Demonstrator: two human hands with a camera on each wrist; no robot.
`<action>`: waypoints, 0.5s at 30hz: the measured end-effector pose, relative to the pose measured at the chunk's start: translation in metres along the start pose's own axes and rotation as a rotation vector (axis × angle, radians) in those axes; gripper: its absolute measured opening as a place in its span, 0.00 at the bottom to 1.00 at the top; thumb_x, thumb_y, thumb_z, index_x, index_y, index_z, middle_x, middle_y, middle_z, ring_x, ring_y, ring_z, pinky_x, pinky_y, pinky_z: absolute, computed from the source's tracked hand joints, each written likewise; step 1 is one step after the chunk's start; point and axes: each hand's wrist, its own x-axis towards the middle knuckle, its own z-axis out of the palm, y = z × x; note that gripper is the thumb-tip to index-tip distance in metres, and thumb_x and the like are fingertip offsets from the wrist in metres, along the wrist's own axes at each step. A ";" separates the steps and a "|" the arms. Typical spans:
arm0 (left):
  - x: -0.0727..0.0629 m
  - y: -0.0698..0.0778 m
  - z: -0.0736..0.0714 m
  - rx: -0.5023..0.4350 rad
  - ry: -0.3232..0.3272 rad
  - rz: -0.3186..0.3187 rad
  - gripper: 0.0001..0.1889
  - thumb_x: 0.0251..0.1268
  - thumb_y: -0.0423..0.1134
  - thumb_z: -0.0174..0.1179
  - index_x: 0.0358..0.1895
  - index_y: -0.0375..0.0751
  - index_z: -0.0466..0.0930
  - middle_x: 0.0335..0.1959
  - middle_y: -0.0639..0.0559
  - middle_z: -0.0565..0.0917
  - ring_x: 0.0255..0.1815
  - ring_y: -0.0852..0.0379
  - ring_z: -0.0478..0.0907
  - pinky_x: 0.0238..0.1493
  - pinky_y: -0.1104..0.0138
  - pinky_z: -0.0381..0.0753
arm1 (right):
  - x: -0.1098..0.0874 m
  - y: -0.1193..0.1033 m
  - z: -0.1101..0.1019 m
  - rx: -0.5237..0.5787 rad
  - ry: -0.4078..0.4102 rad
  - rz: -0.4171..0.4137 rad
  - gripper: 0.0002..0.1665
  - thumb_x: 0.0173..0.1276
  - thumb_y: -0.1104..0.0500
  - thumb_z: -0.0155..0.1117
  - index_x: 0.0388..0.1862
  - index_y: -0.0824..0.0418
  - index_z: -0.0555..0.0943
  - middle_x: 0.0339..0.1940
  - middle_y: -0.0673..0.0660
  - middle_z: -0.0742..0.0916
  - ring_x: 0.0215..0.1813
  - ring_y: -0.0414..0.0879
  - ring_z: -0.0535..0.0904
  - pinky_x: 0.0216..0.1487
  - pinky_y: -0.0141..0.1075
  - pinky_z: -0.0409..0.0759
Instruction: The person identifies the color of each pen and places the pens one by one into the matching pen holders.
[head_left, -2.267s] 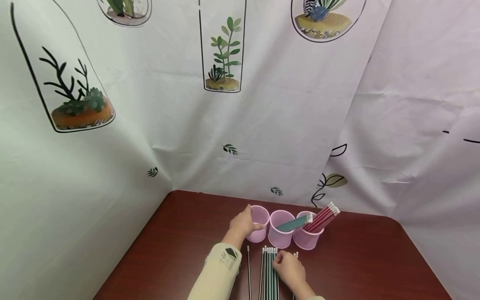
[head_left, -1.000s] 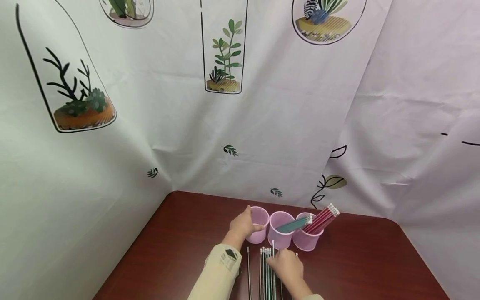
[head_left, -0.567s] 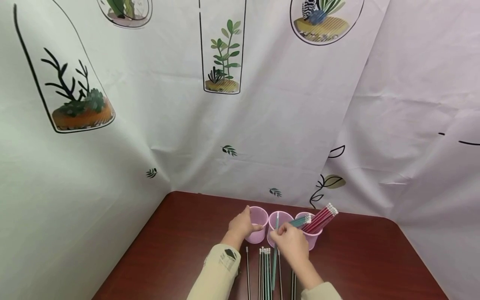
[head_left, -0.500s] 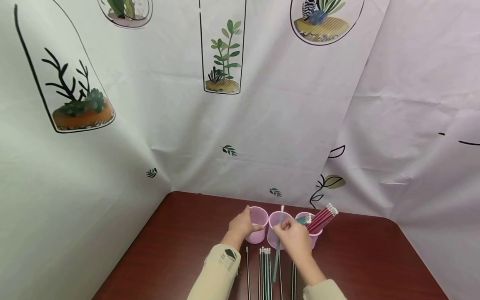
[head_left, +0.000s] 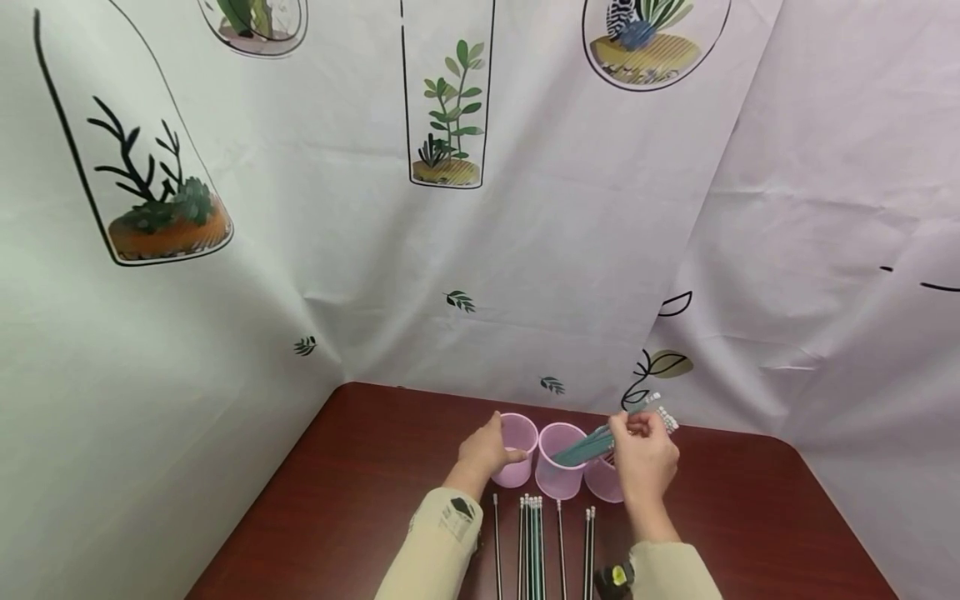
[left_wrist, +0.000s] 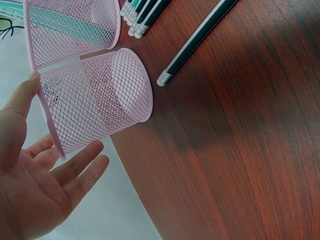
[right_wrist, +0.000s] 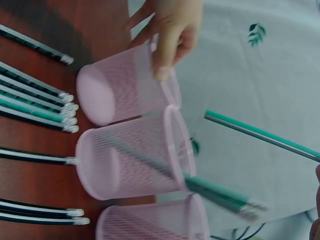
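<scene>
Worktop (head_left: 360, 500): dark red wood, carrying three pink mesh cups in a row at the far side and loose pencils lying in parallel nearer the person.
Cups: the left cup (head_left: 517, 448) is looking bare of pencils in the left wrist view; the middle cup (head_left: 561, 472) is holding teal pencils leaning right; the right cup (head_left: 603, 481) is mostly hidden behind the right hand.
Loose pencils (head_left: 531, 546): green, teal and black ones lying flat just in front of the cups, erasers toward them.
Left hand (head_left: 486, 448): resting against the left cup, thumb on the rim, fingers straight along the mesh wall, steadying rather than gripping it.
Right hand (head_left: 643, 457): raised over the right cup, fingers pinching together on a teal pencil (head_left: 637, 408).
Teal pencil: held in the air, tilted, its lower end pointing toward the mouth of the middle cup.
Step in hand: by my judgement, sorting by colour; this teal one is being brought to its cup.
Next move: likely needing the point lowered inside the middle rim, beside the other teal ones, before the pinch is loosened.
</scene>
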 end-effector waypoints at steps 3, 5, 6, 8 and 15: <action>0.000 0.000 0.000 -0.005 0.002 -0.002 0.49 0.43 0.52 0.72 0.68 0.33 0.58 0.54 0.35 0.76 0.52 0.41 0.74 0.48 0.48 0.72 | -0.006 0.011 0.004 -0.008 0.011 0.010 0.07 0.55 0.55 0.61 0.24 0.58 0.79 0.20 0.52 0.85 0.19 0.33 0.71 0.24 0.36 0.64; 0.000 0.000 0.000 -0.007 0.001 -0.002 0.49 0.43 0.52 0.72 0.68 0.33 0.58 0.54 0.35 0.76 0.52 0.41 0.74 0.48 0.48 0.72 | -0.011 0.019 0.008 -0.021 0.014 0.010 0.08 0.56 0.55 0.60 0.24 0.59 0.79 0.20 0.52 0.85 0.20 0.38 0.73 0.24 0.38 0.65; 0.000 0.000 0.000 -0.007 0.002 -0.002 0.49 0.43 0.52 0.72 0.68 0.33 0.58 0.54 0.35 0.76 0.52 0.41 0.74 0.48 0.48 0.72 | -0.013 0.022 0.009 -0.025 0.013 0.012 0.08 0.56 0.55 0.60 0.24 0.59 0.79 0.20 0.52 0.85 0.20 0.39 0.74 0.24 0.39 0.66; 0.000 0.001 0.000 -0.004 0.003 -0.001 0.49 0.43 0.52 0.72 0.68 0.33 0.58 0.54 0.35 0.76 0.52 0.41 0.74 0.48 0.48 0.72 | -0.019 0.029 0.012 -0.030 0.013 0.015 0.07 0.56 0.56 0.61 0.24 0.59 0.79 0.20 0.53 0.85 0.20 0.42 0.75 0.24 0.41 0.66; 0.000 0.000 0.000 0.003 0.003 0.000 0.49 0.43 0.53 0.72 0.68 0.33 0.58 0.54 0.35 0.76 0.52 0.41 0.74 0.48 0.49 0.73 | -0.038 0.040 0.019 -0.043 -0.018 0.022 0.07 0.55 0.56 0.61 0.24 0.58 0.79 0.20 0.52 0.85 0.21 0.47 0.79 0.23 0.42 0.68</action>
